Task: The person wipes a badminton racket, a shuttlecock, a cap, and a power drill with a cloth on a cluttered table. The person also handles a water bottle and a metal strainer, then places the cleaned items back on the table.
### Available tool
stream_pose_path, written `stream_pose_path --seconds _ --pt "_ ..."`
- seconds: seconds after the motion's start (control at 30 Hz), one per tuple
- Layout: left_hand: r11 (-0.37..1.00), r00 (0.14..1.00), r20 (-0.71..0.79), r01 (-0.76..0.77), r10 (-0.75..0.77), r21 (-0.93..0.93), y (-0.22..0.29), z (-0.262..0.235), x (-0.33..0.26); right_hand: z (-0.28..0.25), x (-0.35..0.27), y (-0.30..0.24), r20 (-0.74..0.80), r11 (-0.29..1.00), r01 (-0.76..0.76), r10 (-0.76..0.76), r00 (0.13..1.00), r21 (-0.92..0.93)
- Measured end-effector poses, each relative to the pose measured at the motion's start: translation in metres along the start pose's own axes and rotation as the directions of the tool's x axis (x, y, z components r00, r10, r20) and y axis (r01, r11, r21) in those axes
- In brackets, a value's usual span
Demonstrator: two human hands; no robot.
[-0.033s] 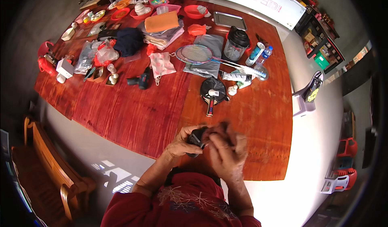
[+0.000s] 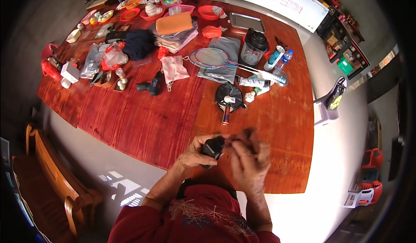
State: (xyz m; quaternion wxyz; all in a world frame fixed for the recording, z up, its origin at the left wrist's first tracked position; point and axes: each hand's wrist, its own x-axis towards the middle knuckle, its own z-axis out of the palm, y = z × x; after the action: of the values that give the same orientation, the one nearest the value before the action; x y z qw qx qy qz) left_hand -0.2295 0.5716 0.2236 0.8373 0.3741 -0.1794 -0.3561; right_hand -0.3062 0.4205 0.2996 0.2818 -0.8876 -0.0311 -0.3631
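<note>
My left hand [image 2: 193, 154] is closed around a small black object [image 2: 213, 147] with a glossy, angular top; its kind is not clear. Close to its right, my right hand [image 2: 250, 161] has its fingers bent around a dark brownish-red, cloth-like piece [image 2: 248, 136], smeared by motion. Both hands are above the near edge of the red-brown wooden table [image 2: 277, 143]. Beyond them lies a table tennis paddle [image 2: 225, 115] with its head over a round black case [image 2: 234, 91]. A white shuttlecock [image 2: 249, 96] sits beside that case.
Two badminton rackets [image 2: 210, 58] lie across a grey bag [image 2: 225, 48]. A black cordless drill [image 2: 152, 86] and a patterned pouch [image 2: 174, 67] lie farther left. A blender jug [image 2: 254, 48], a shuttlecock tube [image 2: 274, 58] and bottles [image 2: 285, 57] stand right. A wooden bench [image 2: 56, 178] is at left.
My right hand has moved a little right with the cloth-like piece, away from the black object, whose top now shows more. My left hand stays in place.
</note>
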Motion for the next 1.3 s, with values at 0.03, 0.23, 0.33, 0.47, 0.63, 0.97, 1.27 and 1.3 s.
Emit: stream_pose_path --seconds 0.03,0.23,0.33,0.47,0.63,0.97,1.27,1.3 --pt "0.997 0.998 0.023 -0.057 0.058 -0.048 -0.005 -0.003 -0.001 -0.003 -0.001 0.008 -0.011 0.999 -0.021 0.021 1.000 -0.035" --pt "0.871 0.968 0.130 -0.250 0.215 0.422 0.016 0.015 0.005 -0.019 0.005 -0.016 0.131 0.993 0.042 -0.056 0.990 0.111" --pt "0.866 0.957 0.111 -0.290 0.269 0.408 0.006 0.008 0.001 -0.018 0.008 -0.025 0.264 0.996 0.083 -0.078 0.961 -0.009" --pt "0.870 0.986 0.027 -0.158 0.165 0.468 0.020 0.026 0.000 -0.020 -0.001 -0.001 0.190 1.000 -0.003 0.002 0.982 0.004" --pt "0.867 0.970 0.017 -0.225 0.243 0.444 0.004 0.025 0.005 -0.007 -0.001 -0.002 0.073 0.998 -0.056 0.053 0.996 0.040" --pt "0.940 0.964 -0.117 -0.260 0.239 -0.221 -0.004 0.014 0.013 -0.002 -0.010 -0.004 0.089 0.768 -0.392 0.406 0.909 0.507" --pt "0.880 0.957 -0.284 -0.186 0.061 -0.437 -0.023 0.000 0.009 0.003 -0.027 -0.003 0.383 0.986 -0.093 0.033 0.923 0.140" --pt "0.817 0.965 -0.261 -0.179 0.036 -0.549 -0.019 0.001 0.012 0.002 -0.035 0.006 0.389 0.963 -0.119 0.016 0.921 0.243"
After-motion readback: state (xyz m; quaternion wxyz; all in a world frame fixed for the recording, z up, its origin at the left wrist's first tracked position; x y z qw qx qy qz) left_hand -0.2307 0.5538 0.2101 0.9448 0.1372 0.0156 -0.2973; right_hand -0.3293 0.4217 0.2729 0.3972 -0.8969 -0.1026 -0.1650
